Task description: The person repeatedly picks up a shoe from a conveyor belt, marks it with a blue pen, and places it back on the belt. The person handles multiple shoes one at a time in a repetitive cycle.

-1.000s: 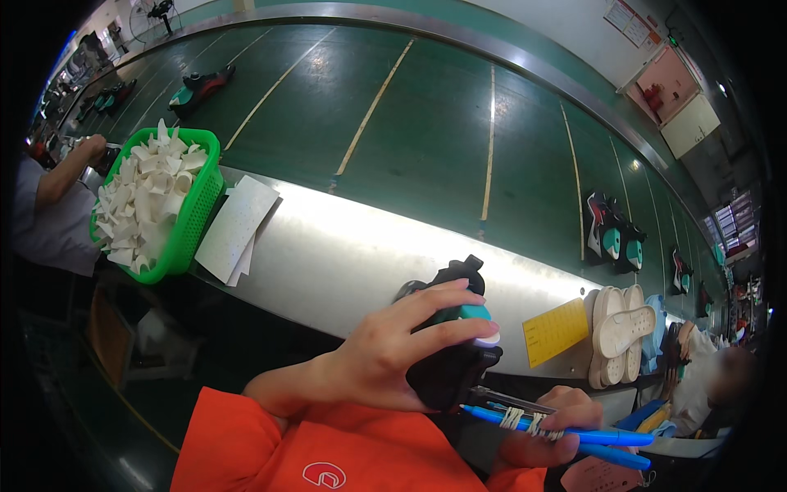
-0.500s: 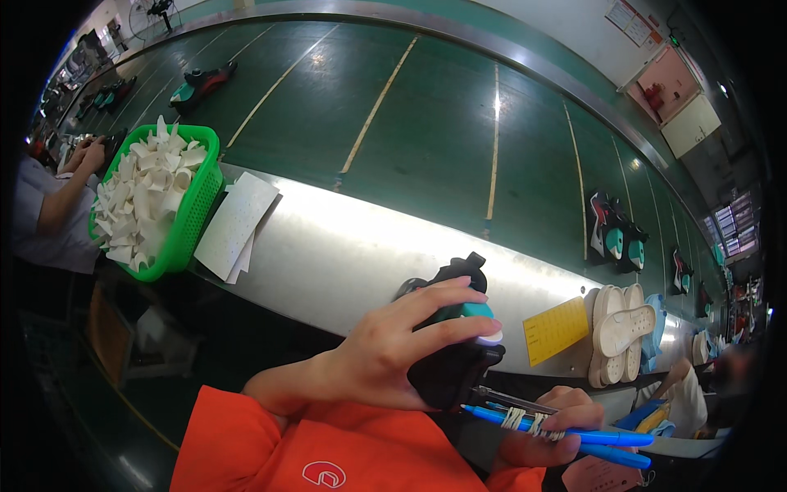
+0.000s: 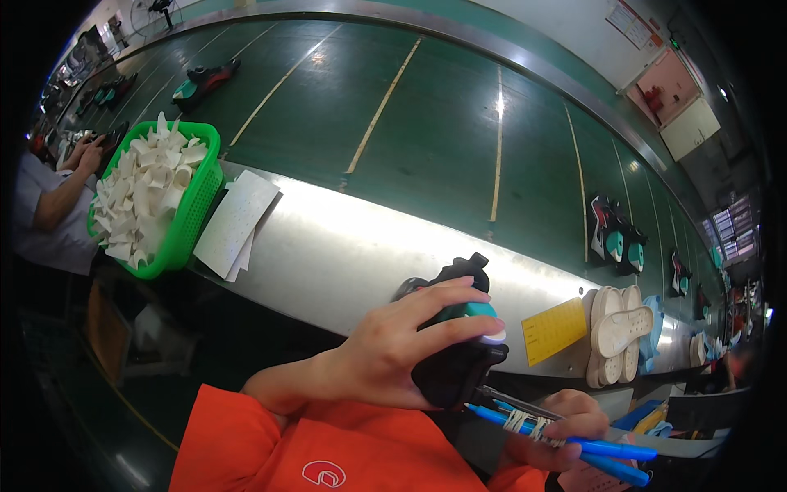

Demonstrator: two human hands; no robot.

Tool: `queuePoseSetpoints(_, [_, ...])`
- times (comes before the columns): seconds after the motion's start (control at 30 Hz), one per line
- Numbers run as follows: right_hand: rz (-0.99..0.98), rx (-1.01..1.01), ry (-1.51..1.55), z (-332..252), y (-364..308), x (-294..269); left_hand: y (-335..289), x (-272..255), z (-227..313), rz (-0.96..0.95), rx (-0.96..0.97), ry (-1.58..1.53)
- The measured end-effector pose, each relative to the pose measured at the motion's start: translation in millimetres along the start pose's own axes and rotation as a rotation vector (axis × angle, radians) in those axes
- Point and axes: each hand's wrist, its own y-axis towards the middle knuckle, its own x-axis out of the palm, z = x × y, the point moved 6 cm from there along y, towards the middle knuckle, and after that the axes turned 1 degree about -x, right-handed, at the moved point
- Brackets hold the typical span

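Observation:
My left hand [image 3: 392, 343] is wrapped over a black shoe upper [image 3: 451, 373] with a teal and white patch, held in front of my orange shirt at the bench edge. Part of the shoe is covered by my fingers. My right hand [image 3: 570, 420] grips blue pens [image 3: 611, 448] bound with pale rubber bands, together with a slim dark metal tool [image 3: 516, 402]. The tool's front end meets the lower side of the shoe; its tip is hidden there.
A metal ledge [image 3: 320, 238] borders the green conveyor [image 3: 443, 123], which carries several shoes. Left stand a green basket [image 3: 197, 193] of white scraps and white sheets [image 3: 238, 221]. Right lie a yellow card [image 3: 554, 331] and beige soles [image 3: 611, 328]. A co-worker's arm [image 3: 61, 197] shows far left.
The shoe and the tool in my hands have shifted slightly right. The belt's lines and the far-left shoe have crept right. A co-worker's arm at the lower right has left its place.

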Motion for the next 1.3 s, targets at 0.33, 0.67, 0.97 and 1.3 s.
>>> queuePoseSetpoints(0.33, [0.003, 0.028, -0.082, 1, -1, 3, -1, -1, -2, -0.001, -0.006, -0.02])
queuePoseSetpoints(0.67, [-0.324, 0.009, -0.009, -4, 15, 2, 1, 2, -2, -0.008, 0.023, -0.003])
queuePoseSetpoints(0.97, [-0.81, 0.014, -0.042, -9, 52, 30, 6, -2, -4, 0.046, -0.043, -0.017])
queuePoseSetpoints(1.3, [-1.036, 0.102, 0.331, 2, 54, 13, 11, -4, -2, 0.043, -0.039, -0.004])
